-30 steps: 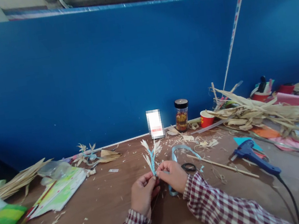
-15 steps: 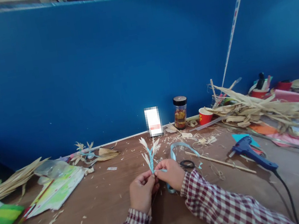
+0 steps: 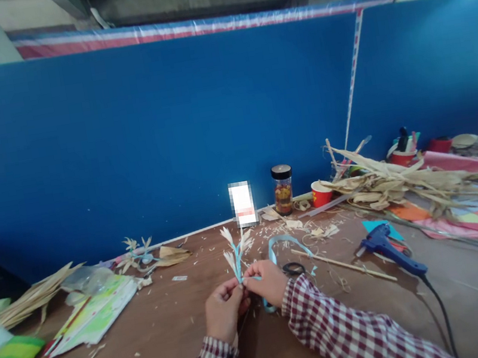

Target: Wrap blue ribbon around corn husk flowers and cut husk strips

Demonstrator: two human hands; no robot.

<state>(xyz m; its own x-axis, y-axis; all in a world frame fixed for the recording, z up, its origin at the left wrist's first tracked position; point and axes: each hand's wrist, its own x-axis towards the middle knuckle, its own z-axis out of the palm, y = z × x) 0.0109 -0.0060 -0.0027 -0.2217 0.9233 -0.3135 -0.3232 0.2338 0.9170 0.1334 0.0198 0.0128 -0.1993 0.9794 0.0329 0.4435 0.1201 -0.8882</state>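
Between my hands stands a small husk flower (image 3: 237, 255), with pale petals on branching stems wrapped in light blue. My left hand (image 3: 224, 309) is closed around the base of its stem, the lower end hidden by the fingers. Pressed against the same spot, my right hand (image 3: 266, 283) pinches a light blue ribbon (image 3: 281, 239) where it meets the stem. The ribbon loops out behind my right hand onto the table, and part of it shows below the wrist. Close by on the right lies a black ring-shaped item (image 3: 294, 268), perhaps scissor handles.
A thin stick (image 3: 348, 266) and a blue glue gun (image 3: 391, 252) with its cord lie to the right. Farther back are a lidded jar (image 3: 284, 190), a red paper cup (image 3: 322, 193) and piled dry husks (image 3: 384, 180). Another husk flower (image 3: 141, 252) and a painted sheet (image 3: 100, 316) are left.
The camera view has tilted up and shifted slightly right, showing more above the blue partition. Both hands keep their hold on the stem and ribbon, with little visible change.
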